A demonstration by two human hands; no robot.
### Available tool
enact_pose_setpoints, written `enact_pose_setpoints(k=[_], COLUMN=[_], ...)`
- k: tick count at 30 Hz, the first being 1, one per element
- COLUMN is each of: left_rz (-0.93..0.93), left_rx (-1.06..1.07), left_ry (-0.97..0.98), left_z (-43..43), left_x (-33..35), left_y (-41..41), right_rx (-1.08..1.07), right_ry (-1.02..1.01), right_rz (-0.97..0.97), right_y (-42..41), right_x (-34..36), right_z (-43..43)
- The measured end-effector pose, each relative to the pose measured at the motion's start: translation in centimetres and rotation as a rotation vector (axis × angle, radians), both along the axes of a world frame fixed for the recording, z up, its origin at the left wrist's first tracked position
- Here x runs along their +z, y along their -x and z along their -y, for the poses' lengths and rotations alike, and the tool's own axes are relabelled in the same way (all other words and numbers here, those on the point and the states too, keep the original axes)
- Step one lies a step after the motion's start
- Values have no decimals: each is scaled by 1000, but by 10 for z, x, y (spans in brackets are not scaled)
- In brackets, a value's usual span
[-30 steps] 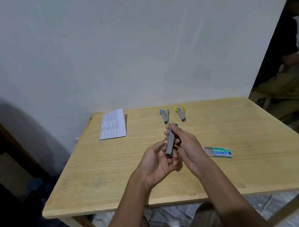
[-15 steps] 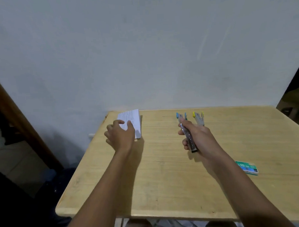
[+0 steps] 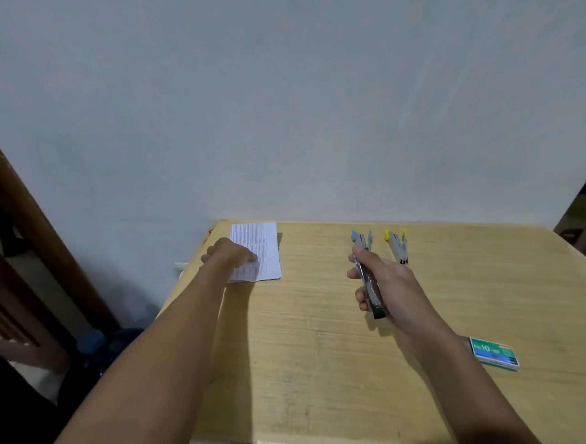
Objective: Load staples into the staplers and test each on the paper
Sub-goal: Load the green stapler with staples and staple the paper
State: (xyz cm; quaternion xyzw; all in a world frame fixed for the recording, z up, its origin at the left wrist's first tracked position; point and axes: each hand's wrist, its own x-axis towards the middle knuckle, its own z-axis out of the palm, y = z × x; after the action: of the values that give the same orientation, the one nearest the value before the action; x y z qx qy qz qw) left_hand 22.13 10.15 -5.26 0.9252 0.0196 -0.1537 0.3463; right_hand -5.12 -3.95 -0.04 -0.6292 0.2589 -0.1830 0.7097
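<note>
The stapler [image 3: 371,287] is clamped in the grip of the right hand [image 3: 393,284], above the middle of the table [image 3: 324,354]. A second ago both hands were working on it. Now the left hand [image 3: 231,254] has gone out to the paper [image 3: 264,243] at the far left; I cannot tell whether its grip has closed on the sheet. Loading looks finished, with the test next.

It was probably a home's plain room: bare pale wall [image 3: 280,105], wooden table [image 3: 324,354] against it with printed paper [image 3: 264,243], dark wooden door frame [image 3: 47,239] at left.
</note>
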Motion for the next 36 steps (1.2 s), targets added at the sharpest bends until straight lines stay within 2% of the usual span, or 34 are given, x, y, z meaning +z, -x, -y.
enact_pose_setpoints(k=[3,7,11,16,21,25,29,33,34,36], left_rz=[39,87,3,-14,6,60,-74,-389,-402,-294], left_rx=[-15,-49,-124,-307,-517,-516,-466,-502,-511,-542], left_ry=[256,632,914,932,845,854,943,977,982,931], left_z=[-11,-27,-38,-33,-32,-30,-28,-34,-34,-33], left_x=[-14,6,21,37,43,48,51,55,56,55], left_y=[-7,38,74,118,145,160,166,169,171,174], right_rx=[3,-4,-35,-33,109,157,82,-7,-23,-36], right_ry=[6,7,10,36,54,120,155,225,247,281], right_rz=[-22,-23,-9,-22,-39,-48,29,139,155,159], right_y=[2,5,7,7,10,16,22,25,26,26], right_x=[-5,-10,-5,6,10,2,0,4,4,4], right_z=[-2,-2,-1,-1,3,-1,-2,0,0,-1])
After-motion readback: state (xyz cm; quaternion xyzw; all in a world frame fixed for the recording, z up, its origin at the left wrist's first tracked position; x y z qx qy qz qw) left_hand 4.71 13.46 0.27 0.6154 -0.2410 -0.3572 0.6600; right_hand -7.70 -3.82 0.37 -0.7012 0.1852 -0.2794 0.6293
